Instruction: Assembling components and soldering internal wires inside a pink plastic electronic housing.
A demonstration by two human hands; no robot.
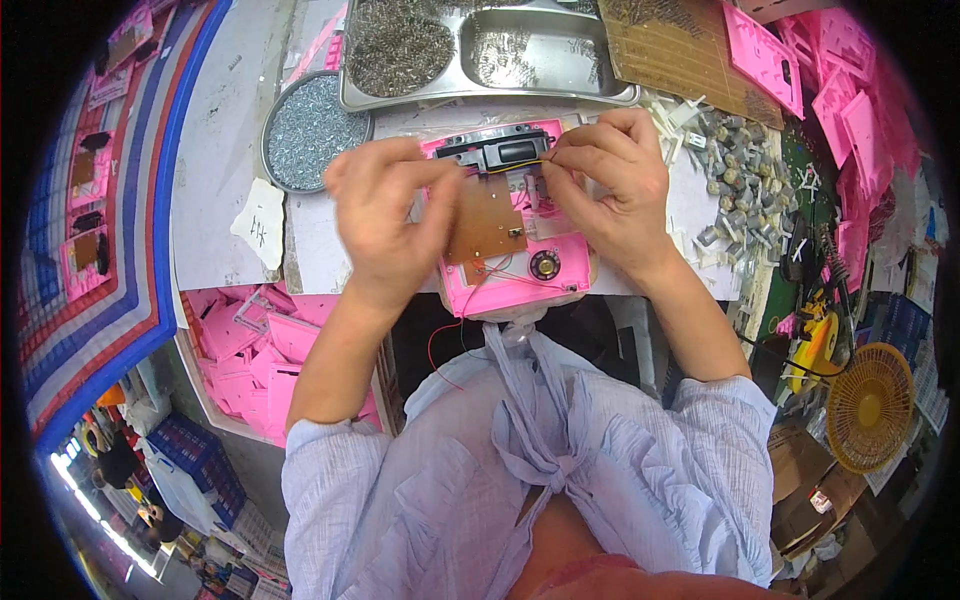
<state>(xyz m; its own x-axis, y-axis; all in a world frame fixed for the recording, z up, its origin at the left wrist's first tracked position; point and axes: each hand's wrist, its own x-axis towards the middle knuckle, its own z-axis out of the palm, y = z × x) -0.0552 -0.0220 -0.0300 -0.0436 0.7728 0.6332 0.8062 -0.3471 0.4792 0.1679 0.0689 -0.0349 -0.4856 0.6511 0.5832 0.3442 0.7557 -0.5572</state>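
At the near edge of the white worktop [215, 150], a pink plastic casing [560, 255] lies open with its inside up, a brown circuit board [487, 222] and a small round speaker [545, 265] seated in it and a black oblong module [505, 152] along its far side; the left hand [385, 215] has its fingers closed on the board's left edge, thumb pressing toward the module, while the right hand [610, 180] pinches a thin yellow wire [515, 167] between thumb and fingertips. By my reading the step in hand is routing that wire inside the casing, and the next move calls for a steady pinch and a light tuck (a thin red wire [445, 340] dangles loose below the casing); beyond sit a round metal bowl of small screws [312, 130] and a steel compartment tray of springs [480, 50]; grey metal parts [735, 185] lie at the right; a bin of pink panels [255, 350] stands lower left, a yellow fan [870, 405] lower right.
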